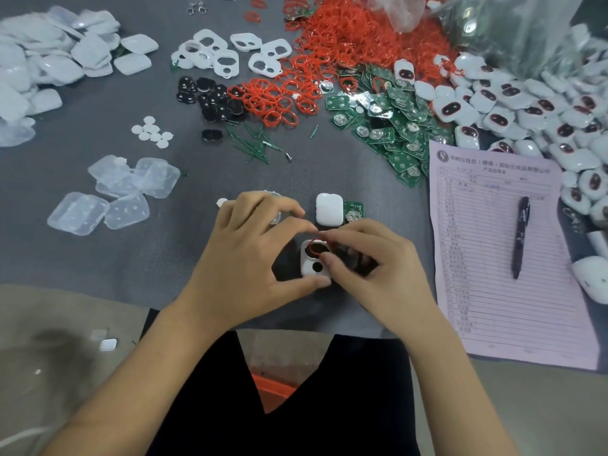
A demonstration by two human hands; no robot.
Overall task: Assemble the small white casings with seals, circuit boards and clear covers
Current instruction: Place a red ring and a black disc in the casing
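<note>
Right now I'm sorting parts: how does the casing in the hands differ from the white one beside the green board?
The held casing shows two openings and a red seal; the resting casing shows a plain closed face, untouched. Both are small, white, rounded.

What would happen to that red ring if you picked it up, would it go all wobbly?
Probably yes. The red seal ring is a thin loop, so it likely flops and bends. Those in the red pile lie squashed into different shapes, which suggests soft rubber. It looks very light and unlikely to break.
</note>
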